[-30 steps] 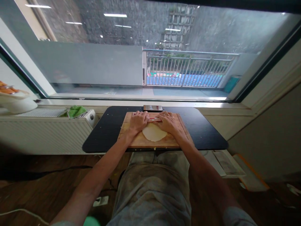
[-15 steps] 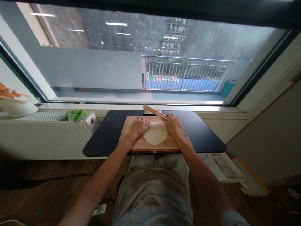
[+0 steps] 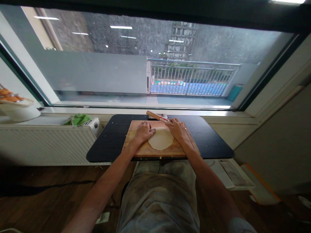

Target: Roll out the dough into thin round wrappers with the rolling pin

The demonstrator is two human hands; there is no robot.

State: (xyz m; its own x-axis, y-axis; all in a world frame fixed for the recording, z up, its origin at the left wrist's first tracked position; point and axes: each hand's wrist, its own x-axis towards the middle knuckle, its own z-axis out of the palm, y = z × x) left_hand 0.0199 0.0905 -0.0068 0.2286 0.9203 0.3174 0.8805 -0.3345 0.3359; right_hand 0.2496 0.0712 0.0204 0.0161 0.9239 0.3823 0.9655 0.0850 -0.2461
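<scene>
A flat round sheet of pale dough (image 3: 160, 139) lies on a wooden board (image 3: 155, 151). My left hand (image 3: 143, 132) rests at the dough's left edge, its thumb on the rim and its fingers spread on the board. My right hand (image 3: 178, 130) is at the upper right edge of the dough, with its fingers round the right end of a wooden rolling pin (image 3: 155, 116). The pin slants up to the left beyond the dough, and red marks show near my fingers.
The board sits on a black table (image 3: 213, 145) below a wide window. A small object behind the pin is partly hidden. To the left, a green cloth (image 3: 80, 119) lies on a white radiator (image 3: 48, 142), near a white container (image 3: 20, 110).
The left end of the rolling pin has dropped slightly and shifted a little left with my right hand. My left hand has barely moved.
</scene>
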